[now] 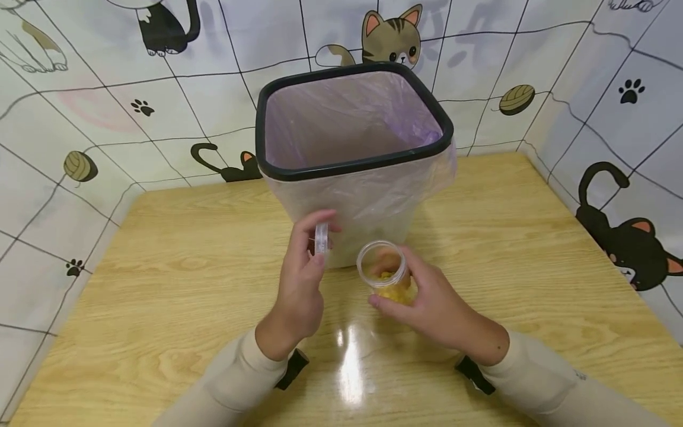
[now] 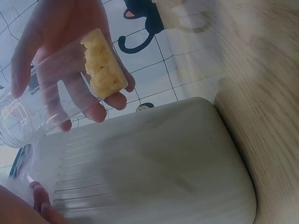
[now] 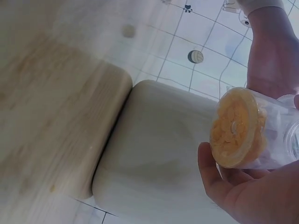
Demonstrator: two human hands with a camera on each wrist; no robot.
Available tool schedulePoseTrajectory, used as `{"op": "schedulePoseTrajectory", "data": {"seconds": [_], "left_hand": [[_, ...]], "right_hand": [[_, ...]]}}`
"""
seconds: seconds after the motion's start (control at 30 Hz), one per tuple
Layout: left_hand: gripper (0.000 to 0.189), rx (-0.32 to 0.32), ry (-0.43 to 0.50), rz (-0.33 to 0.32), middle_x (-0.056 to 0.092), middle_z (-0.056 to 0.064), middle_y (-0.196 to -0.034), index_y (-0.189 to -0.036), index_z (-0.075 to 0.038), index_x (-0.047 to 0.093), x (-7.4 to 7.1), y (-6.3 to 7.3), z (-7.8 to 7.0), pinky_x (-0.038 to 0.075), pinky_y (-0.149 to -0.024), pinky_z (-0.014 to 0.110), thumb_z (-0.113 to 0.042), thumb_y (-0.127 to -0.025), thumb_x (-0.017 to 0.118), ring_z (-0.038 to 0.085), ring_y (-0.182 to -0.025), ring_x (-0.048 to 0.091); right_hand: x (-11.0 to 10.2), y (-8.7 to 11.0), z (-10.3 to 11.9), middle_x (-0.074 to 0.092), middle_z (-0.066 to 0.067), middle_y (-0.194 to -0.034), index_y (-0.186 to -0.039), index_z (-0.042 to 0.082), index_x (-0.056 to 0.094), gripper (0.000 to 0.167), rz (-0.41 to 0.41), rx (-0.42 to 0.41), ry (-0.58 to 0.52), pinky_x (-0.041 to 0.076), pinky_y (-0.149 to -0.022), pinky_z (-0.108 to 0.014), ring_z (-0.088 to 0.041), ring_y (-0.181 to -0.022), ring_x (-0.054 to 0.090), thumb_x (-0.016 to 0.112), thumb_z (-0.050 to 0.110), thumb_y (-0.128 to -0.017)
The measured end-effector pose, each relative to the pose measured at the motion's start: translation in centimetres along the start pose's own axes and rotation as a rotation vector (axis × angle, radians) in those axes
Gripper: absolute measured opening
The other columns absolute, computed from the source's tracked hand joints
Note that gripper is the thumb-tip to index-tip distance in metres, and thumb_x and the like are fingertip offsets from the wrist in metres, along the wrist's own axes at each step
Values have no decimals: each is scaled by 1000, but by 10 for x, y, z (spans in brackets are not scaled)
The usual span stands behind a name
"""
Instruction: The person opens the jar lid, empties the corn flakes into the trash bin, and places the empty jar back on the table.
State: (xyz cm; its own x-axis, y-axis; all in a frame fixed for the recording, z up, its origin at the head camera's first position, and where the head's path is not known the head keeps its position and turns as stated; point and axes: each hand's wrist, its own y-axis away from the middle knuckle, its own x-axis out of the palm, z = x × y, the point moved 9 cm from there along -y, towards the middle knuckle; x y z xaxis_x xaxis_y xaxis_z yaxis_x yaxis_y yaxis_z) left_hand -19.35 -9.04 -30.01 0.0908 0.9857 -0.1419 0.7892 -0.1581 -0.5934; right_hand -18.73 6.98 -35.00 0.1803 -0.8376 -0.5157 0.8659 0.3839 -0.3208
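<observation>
My right hand grips a clear plastic jar round its side, its mouth uncovered and tipped up toward the head camera. Small yellow pieces lie at the jar's bottom; they fill roughly its lowest third in the left wrist view, their kind unclear. Between thumb and fingers, my left hand pinches a round clear lid held on edge, just left of the jar. Both hands are over the table, in front of a bin. In the right wrist view the jar's base faces the camera.
The tall pale bin has a black rim and a thin translucent liner folded over it. It stands on a wooden table. Tiled-pattern walls with cartoon cats close off the back and both sides.
</observation>
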Motion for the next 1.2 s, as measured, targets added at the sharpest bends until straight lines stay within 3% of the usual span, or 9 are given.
{"op": "schedulePoseTrajectory", "data": {"seconds": [0.2, 0.33, 0.43, 0.57, 0.77, 1.07, 1.2], "left_hand": [[64, 111, -87, 32, 59, 26, -113, -126, 6, 50, 4, 0, -8, 37, -83, 31, -52, -99, 46, 27, -92, 50], [62, 125, -97, 49, 58, 23, -112, -124, 6, 48, 6, 0, -7, 42, -82, 30, -51, -100, 48, 18, -90, 51], [57, 91, -104, 61, 58, 19, -111, -123, 5, 48, 7, 0, -1, 45, -82, 30, -47, -99, 52, 16, -89, 54], [42, 0, -130, 93, 59, 15, -115, -120, 1, 49, 10, 3, 8, 48, -85, 32, -28, -93, 61, 18, -94, 57], [32, -116, -225, 202, 58, 10, -123, -106, -5, 48, 19, 6, 20, 49, -96, 33, -9, -82, 69, 19, -111, 58], [33, -104, -422, 360, 59, 4, -117, -81, -12, 46, 31, 10, 29, 50, -93, 32, -11, -78, 79, 17, -115, 55], [33, -133, -491, 496, 61, 3, -114, -74, -14, 50, 40, 16, 41, 51, -90, 30, -18, -79, 83, 15, -108, 57]], "right_hand": [[-3, -1, 0, 69, 9, -109, -132, 18, 51, 56, 2, -13, -24, 47, -89, -29, -12, -101, 63, 79, 17, -84], [-8, -2, 0, 68, 8, -111, -135, 19, 49, 60, -20, -5, -23, 47, -91, -29, -13, -104, 62, 79, 16, -84], [-12, -3, -1, 68, 5, -114, -137, 20, 48, 62, -41, 15, -26, 47, -94, -29, -13, -108, 62, 79, 15, -83], [-14, -3, -2, 67, 2, -118, -136, 18, 47, 62, -54, 36, -21, 50, -93, -29, -14, -110, 62, 80, 15, -83], [-19, -2, -5, 67, 2, -117, -134, 20, 48, 57, -80, 79, 2, 51, -83, -29, -13, -102, 62, 77, 18, -85], [-20, -3, -5, 66, -2, -121, -137, 17, 46, 59, -75, 78, -22, 54, -82, -29, -15, -102, 63, 75, 16, -86], [-21, -2, -6, 66, -2, -120, -136, 16, 46, 59, -74, 89, -28, 54, -82, -30, -15, -103, 63, 75, 15, -86]]}}
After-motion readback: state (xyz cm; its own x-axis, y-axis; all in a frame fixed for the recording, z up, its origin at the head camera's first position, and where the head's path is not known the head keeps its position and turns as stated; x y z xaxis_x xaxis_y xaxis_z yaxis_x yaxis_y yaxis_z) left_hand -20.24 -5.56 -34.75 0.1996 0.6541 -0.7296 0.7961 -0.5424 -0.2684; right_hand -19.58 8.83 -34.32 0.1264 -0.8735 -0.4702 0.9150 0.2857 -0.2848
